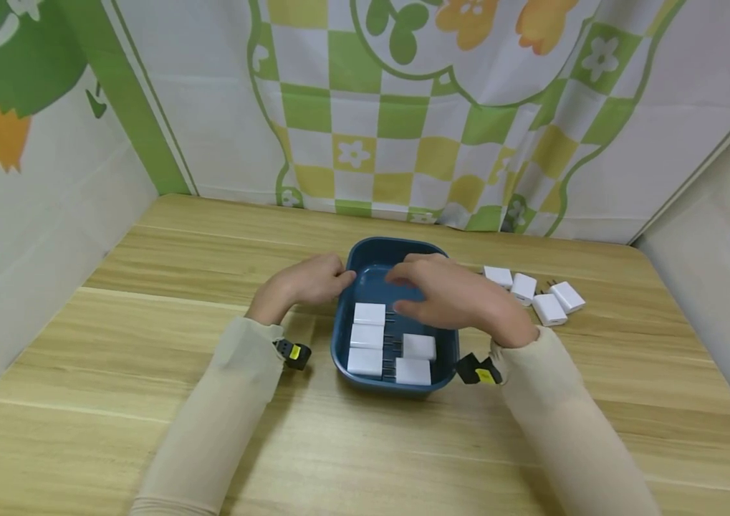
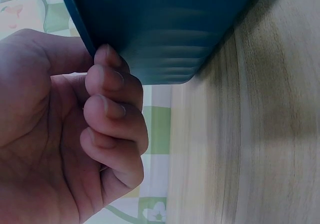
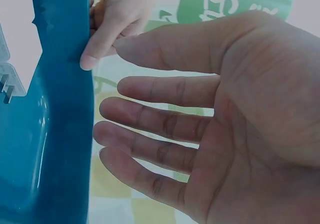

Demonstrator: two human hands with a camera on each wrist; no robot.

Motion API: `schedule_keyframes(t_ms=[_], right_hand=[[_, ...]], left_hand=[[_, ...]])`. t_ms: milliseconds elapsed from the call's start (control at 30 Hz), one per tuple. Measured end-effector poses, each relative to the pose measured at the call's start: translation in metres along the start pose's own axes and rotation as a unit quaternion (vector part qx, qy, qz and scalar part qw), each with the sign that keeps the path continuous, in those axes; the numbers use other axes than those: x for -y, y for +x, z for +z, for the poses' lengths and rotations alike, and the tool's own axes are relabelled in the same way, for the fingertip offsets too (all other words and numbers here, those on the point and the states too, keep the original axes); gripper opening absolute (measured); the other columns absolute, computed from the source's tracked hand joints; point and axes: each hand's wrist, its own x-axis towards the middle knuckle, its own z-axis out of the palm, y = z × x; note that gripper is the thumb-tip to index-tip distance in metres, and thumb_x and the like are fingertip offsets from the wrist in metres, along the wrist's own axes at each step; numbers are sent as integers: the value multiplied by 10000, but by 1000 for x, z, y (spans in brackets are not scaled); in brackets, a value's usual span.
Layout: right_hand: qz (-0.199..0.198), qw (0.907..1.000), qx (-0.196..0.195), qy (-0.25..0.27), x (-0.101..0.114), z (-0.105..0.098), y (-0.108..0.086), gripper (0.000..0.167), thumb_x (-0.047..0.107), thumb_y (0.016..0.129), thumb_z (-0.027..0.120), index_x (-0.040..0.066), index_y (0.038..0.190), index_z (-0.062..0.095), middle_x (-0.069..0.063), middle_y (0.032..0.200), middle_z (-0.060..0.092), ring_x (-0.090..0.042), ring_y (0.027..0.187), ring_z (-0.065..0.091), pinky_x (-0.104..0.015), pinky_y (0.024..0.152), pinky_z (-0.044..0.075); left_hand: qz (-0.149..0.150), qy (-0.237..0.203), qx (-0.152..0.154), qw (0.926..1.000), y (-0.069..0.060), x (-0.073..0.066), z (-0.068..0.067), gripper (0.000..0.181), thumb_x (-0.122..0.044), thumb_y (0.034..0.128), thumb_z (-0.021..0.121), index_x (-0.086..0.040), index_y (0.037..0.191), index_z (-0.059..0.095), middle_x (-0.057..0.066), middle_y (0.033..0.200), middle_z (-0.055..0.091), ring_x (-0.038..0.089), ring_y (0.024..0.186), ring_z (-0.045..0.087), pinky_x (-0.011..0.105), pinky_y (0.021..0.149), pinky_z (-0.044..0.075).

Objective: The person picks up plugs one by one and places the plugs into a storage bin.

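A dark blue plastic bin sits on the wooden table, with several white charger plugs lying in two columns at its near end, prongs facing inward. My left hand pinches the bin's left rim; in the left wrist view its curled fingers lie against the outer wall of the bin. Over the right side of the bin hovers my right hand, holding nothing. Its fingers look spread and nearly straight in the right wrist view. It hides part of the bin's far right side.
To the right of the bin, several more white charger plugs lie loose on the table. A patterned curtain hangs along the table's back edge. Fabric walls stand at left and right.
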Motion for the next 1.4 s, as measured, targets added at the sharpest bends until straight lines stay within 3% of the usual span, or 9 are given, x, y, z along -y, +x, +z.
schedule_keyframes(t_ms=[267, 600, 933, 1200, 1400], right_hand=[[-27, 9984, -519, 228, -11, 3, -20, 407, 204, 980, 687, 53, 1353, 621, -102, 1281, 613, -235, 1107, 619, -431, 920, 517], [60, 9950, -980, 155, -29, 10, -39, 382, 185, 958, 714, 33, 1304, 652, -114, 1259, 650, -287, 1106, 629, -454, 895, 517], [284, 9905, -1285, 400, -49, 8, -53, 355, 162, 959, 711, 23, 1280, 650, -118, 1234, 666, -299, 1096, 625, -474, 870, 530], [632, 9864, -1482, 335, -68, 0, -61, 362, 132, 957, 694, -20, 1280, 632, -179, 1213, 667, -349, 1076, 635, -512, 885, 519], [1121, 9846, -1326, 187, -81, 0, -61, 364, 145, 965, 681, -34, 1277, 626, -222, 1229, 649, -382, 1094, 622, -539, 905, 498]], left_hand=[[-59, 15, -29, 10000, -1, -1, 0, 493, -222, 1085, 438, -149, 598, 459, -41, 537, 386, 100, 465, 356, 262, 484, 305], [-72, 22, -2, 10000, 0, -2, 1, 497, -224, 1087, 437, -148, 597, 459, -38, 534, 385, 104, 460, 355, 261, 481, 306], [-113, 6, 6, 9999, -3, -3, 0, 492, -229, 1088, 437, -149, 603, 458, -37, 536, 396, 102, 462, 349, 265, 484, 310], [-153, -51, 19, 9999, -1, -2, 0, 481, -237, 1090, 436, -147, 619, 460, -33, 545, 391, 110, 470, 343, 269, 489, 309], [-105, -88, 21, 9999, -3, -1, 0, 489, -236, 1091, 433, -149, 610, 451, -35, 537, 382, 106, 461, 335, 266, 481, 304]])
